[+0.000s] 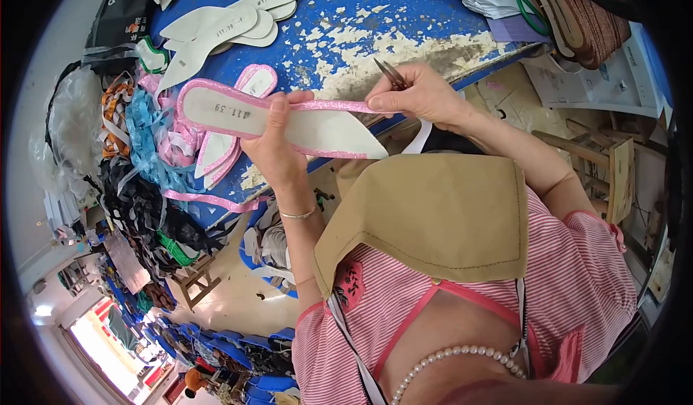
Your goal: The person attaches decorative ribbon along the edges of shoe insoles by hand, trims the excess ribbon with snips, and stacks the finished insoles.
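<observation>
My left hand (276, 134) grips a white insole (317, 129) edged in glittery pink trim, thumb on top and fingers beneath. The insole's rounded end points left, and its slanted end lies to the right. My right hand (422, 100) holds dark pointed snips (392, 75), tips up and away from the insole. Its thumb and finger pinch the pink trim at the insole's upper right edge. Just behind my left hand, more pink-edged insoles (216, 152) lie on the blue table (328, 8). A loose pink strip (209, 201) hangs near the table's left edge.
Plain white insoles (238, 26) are stacked at the table's back left. Colourful strips (144, 131) and black scraps (130, 196) heap up at the left. Green-handled scissors (530, 11) and bundled brown soles (585, 15) sit at the back right. A wooden stool (617, 181) stands on the right.
</observation>
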{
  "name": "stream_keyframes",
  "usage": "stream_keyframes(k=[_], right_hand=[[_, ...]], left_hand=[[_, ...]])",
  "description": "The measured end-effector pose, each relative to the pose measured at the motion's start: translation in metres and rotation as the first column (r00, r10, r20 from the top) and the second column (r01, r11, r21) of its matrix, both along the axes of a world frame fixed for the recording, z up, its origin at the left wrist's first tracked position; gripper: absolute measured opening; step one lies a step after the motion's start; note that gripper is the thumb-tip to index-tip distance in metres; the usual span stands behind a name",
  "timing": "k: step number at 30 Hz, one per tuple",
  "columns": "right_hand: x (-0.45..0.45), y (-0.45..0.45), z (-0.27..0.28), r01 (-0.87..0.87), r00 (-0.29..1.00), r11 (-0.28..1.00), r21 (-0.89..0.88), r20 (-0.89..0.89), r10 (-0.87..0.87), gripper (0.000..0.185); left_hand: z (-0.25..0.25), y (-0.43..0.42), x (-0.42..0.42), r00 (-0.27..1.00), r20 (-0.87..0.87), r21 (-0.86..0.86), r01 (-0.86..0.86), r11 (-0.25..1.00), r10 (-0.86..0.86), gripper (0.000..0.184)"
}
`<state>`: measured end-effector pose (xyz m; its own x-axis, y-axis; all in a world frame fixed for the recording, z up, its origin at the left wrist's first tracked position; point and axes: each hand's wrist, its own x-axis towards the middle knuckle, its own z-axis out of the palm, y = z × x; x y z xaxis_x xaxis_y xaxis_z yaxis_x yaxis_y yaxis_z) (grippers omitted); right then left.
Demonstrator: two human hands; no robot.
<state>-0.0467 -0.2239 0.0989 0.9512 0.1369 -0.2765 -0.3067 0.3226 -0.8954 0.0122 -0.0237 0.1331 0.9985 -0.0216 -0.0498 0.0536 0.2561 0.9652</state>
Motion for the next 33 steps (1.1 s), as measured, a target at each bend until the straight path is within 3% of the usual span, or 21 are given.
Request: stream_keyframes(k=[3,8,12,18,23,25,27,30,32,33], right_hand=[[-0.007,0.003,0.001,-0.001,0.998,0.999,-0.052,-0.056,-0.002,0.006],[-0.012,0.021,0.006,0.042,0.993,0.998,0.044,-0.108,-0.037,0.008],[-0.004,0.013,0.018,-0.112,0.991,0.987,-0.116,-0.082,0.103,0.01],[-0.008,0.007,0.027,-0.151,0.987,0.974,-0.172,0.03,0.158,0.012],[-0.006,0.002,0.022,-0.124,0.984,0.985,-0.122,0.112,0.138,0.014],[-0.005,0.002,0.03,-0.142,0.982,0.99,-0.021,0.124,0.144,0.013],[-0.003,0.001,0.037,-0.166,0.977,0.983,0.078,0.146,0.153,0.012],[0.007,0.001,0.033,-0.172,0.972,0.985,0.026,0.167,0.166,0.008],[0.009,0.006,0.026,-0.184,0.968,0.983,-0.021,0.168,0.185,0.008],[0.009,0.008,0.02,-0.197,0.965,0.98,-0.025,0.17,0.198,0.008]], left_hand=[[0.002,-0.002,0.001,0.997,0.025,0.028,-0.067,0.997,0.066,0.018],[0.015,-0.007,0.003,0.992,0.058,0.032,-0.117,0.993,0.115,0.018],[0.025,-0.008,0.0,0.986,0.138,0.111,-0.107,0.988,0.092,0.019],[0.045,-0.015,-0.004,0.976,0.213,0.101,-0.063,0.993,0.041,0.017],[0.044,-0.015,-0.001,0.98,0.197,0.122,-0.036,0.992,0.011,0.035],[0.046,-0.021,-0.005,0.952,0.187,-0.197,0.277,0.94,-0.241,0.047],[0.05,-0.025,-0.007,0.847,0.268,-0.477,0.531,0.7,-0.459,0.058],[0.012,-0.01,-0.008,0.797,0.252,-0.517,0.591,0.62,-0.55,0.062],[0.003,-0.009,-0.004,0.882,0.162,-0.748,0.403,0.527,-0.443,0.051],[-0.001,-0.007,-0.004,0.887,0.166,-0.749,0.398,0.529,-0.431,0.051]])
